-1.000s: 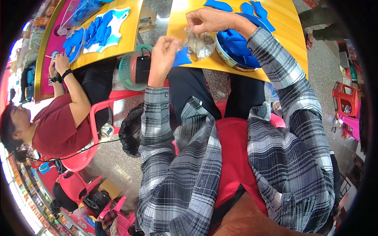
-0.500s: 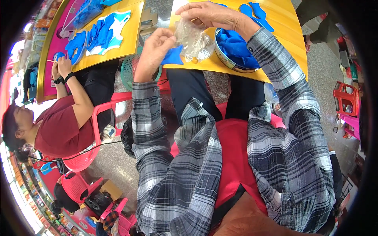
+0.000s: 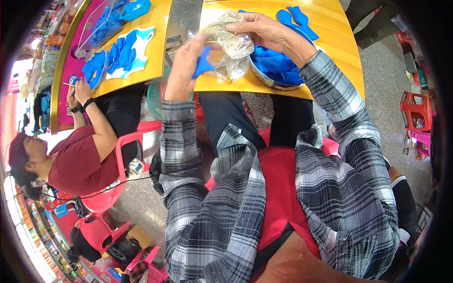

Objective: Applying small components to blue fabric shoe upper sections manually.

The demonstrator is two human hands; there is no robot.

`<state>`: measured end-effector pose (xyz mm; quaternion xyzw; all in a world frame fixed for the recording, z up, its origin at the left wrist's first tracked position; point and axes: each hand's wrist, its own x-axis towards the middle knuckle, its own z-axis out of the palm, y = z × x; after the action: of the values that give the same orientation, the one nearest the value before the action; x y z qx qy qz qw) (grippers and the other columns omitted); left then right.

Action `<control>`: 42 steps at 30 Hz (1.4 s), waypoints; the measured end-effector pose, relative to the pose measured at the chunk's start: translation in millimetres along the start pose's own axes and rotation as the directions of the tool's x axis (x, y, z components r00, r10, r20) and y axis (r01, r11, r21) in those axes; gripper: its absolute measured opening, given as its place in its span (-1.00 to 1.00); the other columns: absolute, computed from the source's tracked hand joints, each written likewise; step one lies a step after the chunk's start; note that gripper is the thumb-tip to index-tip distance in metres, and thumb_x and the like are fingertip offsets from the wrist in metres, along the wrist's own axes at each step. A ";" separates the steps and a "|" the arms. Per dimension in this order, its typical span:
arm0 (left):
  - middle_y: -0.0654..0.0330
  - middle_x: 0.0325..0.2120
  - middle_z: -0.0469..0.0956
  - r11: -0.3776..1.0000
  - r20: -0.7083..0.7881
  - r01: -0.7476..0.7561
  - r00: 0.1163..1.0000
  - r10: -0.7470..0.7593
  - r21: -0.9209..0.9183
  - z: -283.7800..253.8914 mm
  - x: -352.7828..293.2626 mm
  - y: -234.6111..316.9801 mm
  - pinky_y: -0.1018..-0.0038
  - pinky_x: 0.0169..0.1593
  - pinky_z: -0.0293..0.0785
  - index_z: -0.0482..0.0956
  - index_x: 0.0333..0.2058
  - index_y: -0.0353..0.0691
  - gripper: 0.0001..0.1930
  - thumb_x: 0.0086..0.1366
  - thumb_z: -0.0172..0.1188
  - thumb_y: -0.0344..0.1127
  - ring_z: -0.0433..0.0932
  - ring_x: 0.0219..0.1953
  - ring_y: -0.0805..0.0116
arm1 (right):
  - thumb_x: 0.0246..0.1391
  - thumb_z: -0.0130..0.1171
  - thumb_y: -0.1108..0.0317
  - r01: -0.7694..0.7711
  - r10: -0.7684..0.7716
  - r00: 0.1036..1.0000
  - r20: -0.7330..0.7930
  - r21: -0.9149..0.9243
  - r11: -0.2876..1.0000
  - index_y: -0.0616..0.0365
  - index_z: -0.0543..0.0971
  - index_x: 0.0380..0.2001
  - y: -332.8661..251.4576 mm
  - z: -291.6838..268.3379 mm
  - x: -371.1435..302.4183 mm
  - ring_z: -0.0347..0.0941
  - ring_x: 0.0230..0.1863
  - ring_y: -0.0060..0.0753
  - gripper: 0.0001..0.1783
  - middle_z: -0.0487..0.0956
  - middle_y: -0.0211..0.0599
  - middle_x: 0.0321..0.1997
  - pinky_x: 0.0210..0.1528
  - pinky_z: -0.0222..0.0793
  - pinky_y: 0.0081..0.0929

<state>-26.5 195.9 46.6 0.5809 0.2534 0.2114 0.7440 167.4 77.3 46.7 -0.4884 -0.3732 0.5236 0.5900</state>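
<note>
My left hand (image 3: 183, 63) is closed at the near left edge of the yellow table, its fingertips smeared by motion. A small blue fabric-like piece (image 3: 203, 64) with pointed corners is held against its palm side. Between my hands hangs a crumpled clear plastic bag (image 3: 237, 45). The thumb and fingers of my right hand (image 3: 266, 30) pinch that bag at its upper right. What the bag holds, if anything, I cannot make out. Below my right wrist stands a round tin (image 3: 275, 85), with several blue pieces (image 3: 278, 63) inside. Two fish-shaped blue pieces (image 3: 298, 16) lie beyond it.
At the left, a person in a dark red shirt (image 3: 85, 160) holds a thin stick and something blue over a second table (image 3: 158, 21). Blue pieces (image 3: 121, 52) lie there on a white-and-blue sheet. A green basket (image 3: 155, 96) stands between the tables; red stools (image 3: 416, 111) are at right.
My right hand has shifted slightly right and down, bunching the plastic bag under its fingers. My left hand has tilted more upright, and the blue piece has risen with it.
</note>
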 end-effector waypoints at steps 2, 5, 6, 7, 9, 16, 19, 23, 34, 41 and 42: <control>0.23 -0.33 0.59 0.980 0.155 0.136 0.981 -0.113 -0.146 1.0 2.6 -10.0 0.65 -0.28 0.46 0.57 -0.18 -0.31 -0.65 0.25 0.25 -0.11 0.49 -0.41 0.58 | 0.03 0.33 0.13 0.011 -0.011 0.999 -0.032 -0.025 1.000 0.08 0.52 0.01 2.8 -1.6 -7.2 0.55 -0.08 -0.54 -0.50 0.60 -0.41 -0.10 0.04 0.45 -0.46; 0.23 -0.28 0.60 0.982 0.041 -0.039 0.998 0.047 -0.183 29.0 3.9 -13.8 0.65 -0.23 0.47 0.57 -0.16 -0.31 -0.72 0.26 0.25 -0.23 0.53 -0.34 0.57 | 0.07 0.28 0.05 0.043 -0.049 0.995 -0.085 -0.075 0.996 0.04 0.53 0.01 6.6 -5.3 -22.7 0.52 -0.08 -0.52 -0.51 0.58 -0.43 -0.11 0.05 0.43 -0.37; 0.36 -0.54 0.49 0.979 0.042 -0.066 0.996 0.076 -0.192 34.3 2.5 -7.1 0.72 -0.66 0.20 0.54 -0.21 -0.24 -0.86 0.28 0.20 -0.35 0.37 -0.67 0.66 | 0.08 0.26 0.01 0.053 -0.058 0.996 -0.072 -0.066 0.996 0.05 0.53 0.01 3.4 -9.2 -29.5 0.52 -0.08 -0.51 -0.50 0.58 -0.42 -0.11 0.05 0.44 -0.37; 0.36 -0.54 0.49 0.980 0.046 -0.064 0.996 0.074 -0.191 34.2 2.9 -5.8 0.72 -0.66 0.20 0.54 -0.21 -0.24 -0.86 0.28 0.20 -0.35 0.37 -0.67 0.66 | 0.09 0.24 -0.02 0.065 -0.068 0.996 -0.062 -0.056 0.996 0.05 0.54 0.01 -0.3 -12.6 -35.1 0.52 -0.08 -0.50 -0.49 0.58 -0.41 -0.11 0.04 0.44 -0.36; 0.36 -0.52 0.49 0.986 0.101 -0.056 0.992 0.072 -0.159 31.9 3.4 -3.0 0.74 -0.61 0.22 0.53 -0.20 -0.27 -0.83 0.26 0.22 -0.38 0.36 -0.65 0.67 | 0.07 0.24 -0.07 0.050 -0.050 0.996 -0.070 -0.007 0.999 0.06 0.56 -0.01 -7.5 -17.0 -38.1 0.52 -0.08 -0.49 -0.46 0.57 -0.41 -0.11 0.01 0.45 -0.40; 0.32 -0.42 0.56 0.988 0.205 0.038 0.979 -0.006 -0.151 50.5 4.4 -3.9 0.73 -0.51 0.34 0.55 -0.17 -0.29 -0.79 0.25 0.25 -0.34 0.45 -0.56 0.65 | 0.09 0.25 -0.03 -0.053 0.056 0.998 -0.006 -0.447 0.893 0.04 0.63 -0.19 -21.4 -27.0 -41.7 0.48 -0.30 -0.61 -0.61 0.56 -0.47 -0.35 -0.24 0.42 -0.59; 0.30 -0.34 0.59 0.998 0.307 -0.004 0.952 -0.016 0.064 49.2 11.0 -15.4 0.70 -0.38 0.44 0.56 -0.12 -0.29 -0.72 0.23 0.27 -0.30 0.52 -0.44 0.64 | 0.11 0.23 -0.03 -0.014 -0.010 0.999 -0.040 -0.562 0.827 0.06 0.59 -0.26 -20.7 -29.6 -41.0 0.42 -0.38 -0.64 -0.63 0.52 -0.48 -0.41 -0.37 0.34 -0.60; 0.29 -0.29 0.60 0.994 0.327 0.076 0.940 -0.098 0.080 50.4 16.7 -12.7 0.67 -0.26 0.47 0.56 -0.09 -0.29 -0.69 0.22 0.29 -0.30 0.55 -0.33 0.62 | 0.16 0.17 0.00 0.195 -0.259 0.965 0.027 -0.736 0.649 0.12 0.52 -0.22 -12.9 -29.6 -42.7 0.41 -0.39 -0.64 -0.61 0.51 -0.47 -0.42 -0.37 0.34 -0.63; 0.37 -0.40 0.53 0.970 0.441 -0.032 0.894 -0.081 0.242 40.8 16.8 -17.0 0.73 -0.28 0.39 0.55 -0.25 -0.25 -0.78 0.25 0.24 -0.23 0.48 -0.34 0.66 | 0.15 0.20 0.32 0.030 0.008 0.996 0.094 -0.401 0.916 0.25 0.58 -0.14 -53.4 -44.4 -70.9 0.42 -0.40 -0.72 -0.74 0.56 -0.55 -0.38 -0.35 0.35 -0.74; 0.33 -0.49 0.47 0.986 0.488 0.164 0.863 -0.129 -0.028 30.9 16.2 -31.7 0.65 -0.50 0.22 0.54 -0.25 -0.18 -0.76 0.28 0.20 -0.13 0.33 -0.62 0.61 | 0.21 0.13 0.28 0.280 -0.306 0.952 0.003 -0.411 0.868 0.20 0.53 -0.12 -42.7 -44.0 -65.4 0.43 -0.43 -0.71 -0.75 0.54 -0.55 -0.43 -0.38 0.34 -0.75; 0.29 -0.53 0.46 0.852 0.500 0.333 0.860 -0.100 -0.403 35.0 12.9 -47.1 0.62 -0.54 0.16 0.53 -0.24 -0.18 -0.70 0.28 0.18 -0.06 0.28 -0.67 0.58 | 0.23 0.11 0.28 0.080 -0.140 0.986 -0.093 -0.473 0.877 0.20 0.52 -0.11 -66.3 -20.5 -73.4 0.43 -0.41 -0.70 -0.75 0.54 -0.53 -0.41 -0.35 0.35 -0.74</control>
<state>6.3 166.1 6.0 0.3796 0.0752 0.0351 0.9214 191.1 3.0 111.0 -0.6258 -0.4781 0.3525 0.5055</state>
